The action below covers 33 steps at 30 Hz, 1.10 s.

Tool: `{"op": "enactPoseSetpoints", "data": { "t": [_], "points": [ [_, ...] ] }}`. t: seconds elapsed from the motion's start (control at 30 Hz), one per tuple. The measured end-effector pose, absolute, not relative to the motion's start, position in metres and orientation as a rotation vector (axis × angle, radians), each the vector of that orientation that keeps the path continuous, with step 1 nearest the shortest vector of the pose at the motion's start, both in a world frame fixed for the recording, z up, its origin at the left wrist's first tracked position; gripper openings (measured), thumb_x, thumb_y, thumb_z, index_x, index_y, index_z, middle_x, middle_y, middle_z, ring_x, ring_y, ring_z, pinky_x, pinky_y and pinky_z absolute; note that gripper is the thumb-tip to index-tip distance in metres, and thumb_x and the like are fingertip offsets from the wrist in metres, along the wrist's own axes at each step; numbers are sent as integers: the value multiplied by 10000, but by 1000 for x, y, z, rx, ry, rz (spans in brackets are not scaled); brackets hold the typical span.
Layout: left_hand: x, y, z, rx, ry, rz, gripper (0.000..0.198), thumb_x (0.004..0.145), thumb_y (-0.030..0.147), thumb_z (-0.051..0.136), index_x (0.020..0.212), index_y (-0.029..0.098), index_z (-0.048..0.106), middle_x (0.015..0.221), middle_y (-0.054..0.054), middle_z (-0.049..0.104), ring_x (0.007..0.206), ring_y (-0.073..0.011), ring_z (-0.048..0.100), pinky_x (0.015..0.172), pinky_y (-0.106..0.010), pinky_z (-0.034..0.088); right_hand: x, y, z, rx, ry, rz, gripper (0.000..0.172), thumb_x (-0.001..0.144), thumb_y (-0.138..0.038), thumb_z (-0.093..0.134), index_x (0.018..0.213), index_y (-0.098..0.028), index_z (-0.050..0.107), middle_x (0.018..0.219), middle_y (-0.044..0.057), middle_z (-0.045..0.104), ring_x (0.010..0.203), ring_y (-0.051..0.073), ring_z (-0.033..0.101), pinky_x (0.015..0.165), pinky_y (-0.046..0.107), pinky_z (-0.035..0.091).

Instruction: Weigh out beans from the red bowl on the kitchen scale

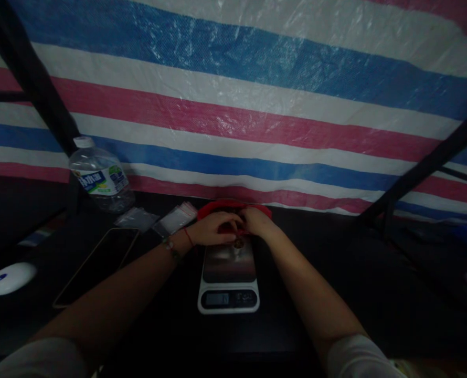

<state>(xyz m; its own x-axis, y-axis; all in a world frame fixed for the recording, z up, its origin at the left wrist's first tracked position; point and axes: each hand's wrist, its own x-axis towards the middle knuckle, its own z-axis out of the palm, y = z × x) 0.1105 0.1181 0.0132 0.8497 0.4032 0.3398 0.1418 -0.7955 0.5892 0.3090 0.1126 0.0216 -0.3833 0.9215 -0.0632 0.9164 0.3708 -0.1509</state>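
A white kitchen scale [229, 270] with a metal plate and a lit display lies in front of me. At the far end of its plate stands a small pale cup [238, 251] with something brown in it. My left hand [215, 229] is beside the cup, thumb and fingers apart, the thumb close to the cup's rim; whether it touches is unclear. Behind the scale is a red bag or basin [227, 204], its inside mostly hidden by my hands. My right hand [256, 220] reaches into its near right side, and its fingertips are hidden.
Small clear plastic bags [175, 219] lie left of the red thing, near a large clear bottle [103, 178]. A phone [99, 265] and a white computer mouse [11, 278] are on the black table at left. A striped plastic sheet [233, 105] hangs behind, between black frame bars.
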Motion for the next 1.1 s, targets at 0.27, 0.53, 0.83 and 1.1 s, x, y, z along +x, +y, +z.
{"op": "enactPoseSetpoints", "data": {
  "t": [0.27,0.53,0.83,1.1],
  "points": [
    [108,142,-1,2724,1072,614,315,933,269,374,799,169,641,842,-61,687,802,-178,618,774,-295,463,310,118,17,-1889,-2554,100,289,846,-175,542,1087,-164,702,1091,122,707,1023,220,646,875,257,450],
    [103,152,-11,2867,1294,407,260,849,218,454,853,165,708,904,-90,712,889,-220,637,823,-322,476,309,122,13,-1905,-2566,-20,296,848,-91,484,999,-137,735,1021,144,720,973,218,656,869,264,449],
    [104,155,-13,2886,1284,407,275,872,259,461,871,153,714,910,-95,705,899,-212,636,848,-316,480,310,124,10,-1761,-2519,-31,278,869,-129,505,1055,-159,709,1091,116,682,1035,209,606,943,280,417],
    [107,152,-10,2853,1271,475,281,853,188,445,951,151,706,981,-93,701,943,-203,630,897,-313,466,313,121,14,-1742,-2515,2,273,859,-142,529,1073,-160,697,1105,109,668,1030,203,603,934,271,413]
  ]
}}
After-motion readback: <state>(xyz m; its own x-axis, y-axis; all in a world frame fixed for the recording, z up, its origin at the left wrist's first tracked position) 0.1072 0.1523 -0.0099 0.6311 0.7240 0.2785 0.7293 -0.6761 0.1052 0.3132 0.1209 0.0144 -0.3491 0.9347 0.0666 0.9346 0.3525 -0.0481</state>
